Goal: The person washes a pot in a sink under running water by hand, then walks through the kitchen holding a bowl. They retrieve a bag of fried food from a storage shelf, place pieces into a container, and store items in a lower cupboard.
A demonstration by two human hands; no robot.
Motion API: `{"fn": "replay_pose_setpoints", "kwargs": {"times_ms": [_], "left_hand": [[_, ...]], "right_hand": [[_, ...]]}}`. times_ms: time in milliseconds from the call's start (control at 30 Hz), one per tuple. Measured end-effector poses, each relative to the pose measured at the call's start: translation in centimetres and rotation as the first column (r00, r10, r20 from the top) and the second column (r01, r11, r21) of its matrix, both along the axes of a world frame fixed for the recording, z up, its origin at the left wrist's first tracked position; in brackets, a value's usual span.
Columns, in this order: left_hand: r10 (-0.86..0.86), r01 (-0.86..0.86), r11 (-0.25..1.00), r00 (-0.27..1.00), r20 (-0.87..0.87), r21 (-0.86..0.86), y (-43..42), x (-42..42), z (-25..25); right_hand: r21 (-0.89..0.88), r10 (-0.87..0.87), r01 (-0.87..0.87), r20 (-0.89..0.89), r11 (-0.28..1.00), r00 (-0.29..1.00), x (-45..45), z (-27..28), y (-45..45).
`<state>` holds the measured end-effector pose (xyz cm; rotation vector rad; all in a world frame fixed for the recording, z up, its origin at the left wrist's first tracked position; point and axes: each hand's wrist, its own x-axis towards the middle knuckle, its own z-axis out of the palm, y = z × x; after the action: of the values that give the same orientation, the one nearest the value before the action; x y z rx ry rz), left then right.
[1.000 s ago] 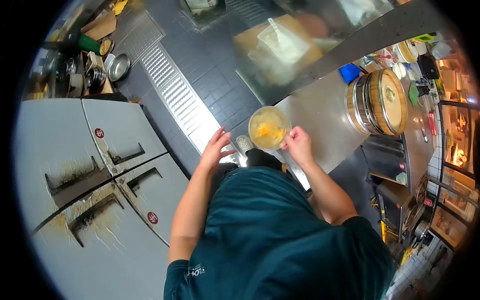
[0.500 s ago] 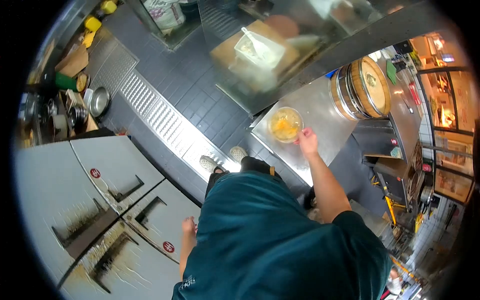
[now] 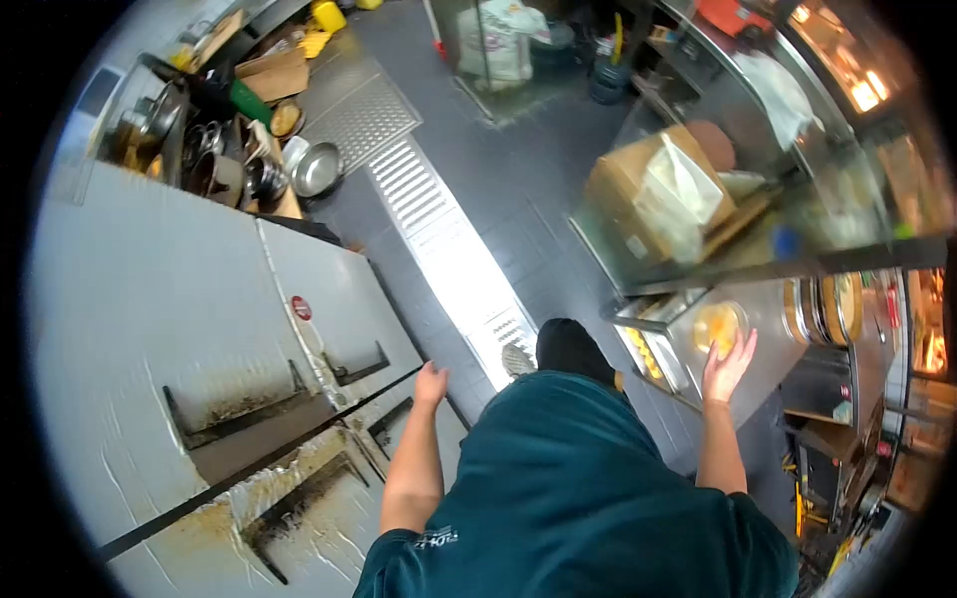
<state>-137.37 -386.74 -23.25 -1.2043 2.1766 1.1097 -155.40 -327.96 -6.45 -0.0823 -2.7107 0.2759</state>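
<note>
A clear round bowl with yellow-orange contents sits on the steel counter. My right hand is at the bowl's near right side with its fingers spread; whether the fingertips touch the rim is unclear. My left hand hangs in front of the grey fridge doors, near a dark handle, and its fingers are curled in. What it holds, if anything, is too small to tell.
Wooden steamers or tubs stand on the counter's right. A glass-sided partition crosses above the counter. A metal drain grate runs along the floor. Metal bowls and pots are at the upper left.
The view has swung, and everything appears shifted. My right hand has gone from gripping the bowl's rim to spread fingers beside it. My left hand dropped back, then came forward beside the fridge.
</note>
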Motion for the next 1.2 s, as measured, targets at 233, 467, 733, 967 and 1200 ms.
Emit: {"fn": "replay_pose_setpoints", "kwargs": {"times_ms": [233,467,733,967,1200], "left_hand": [[-0.176,0.151,0.978,0.967,-0.182,-0.142,-6.6,-8.7,2.2],[-0.082,0.111,0.975,0.985,0.155,-0.193,-17.2,-8.3,-2.4],[-0.342,0.358,0.933,0.915,0.213,-0.04,-26.0,-6.0,-1.7],[0.137,-0.167,0.983,0.948,0.288,0.079,-35.9,-21.8,-2.5],[-0.296,0.3,0.953,0.913,0.281,0.027,-60.5,-42.2,-6.2]], "right_hand": [[-0.294,0.401,-0.33,0.227,0.897,0.887,-3.1,-5.0,-14.3],[-0.35,0.458,-0.326,0.421,0.878,0.783,-16.3,-7.5,-27.3],[-0.31,0.574,-0.483,0.486,0.819,0.659,-47.6,-4.7,-51.8],[-0.337,0.643,-0.55,0.455,0.764,0.615,-65.9,-0.5,-69.2],[-0.235,0.42,-0.4,0.772,0.886,0.477,-75.3,-5.8,-78.6]]}}
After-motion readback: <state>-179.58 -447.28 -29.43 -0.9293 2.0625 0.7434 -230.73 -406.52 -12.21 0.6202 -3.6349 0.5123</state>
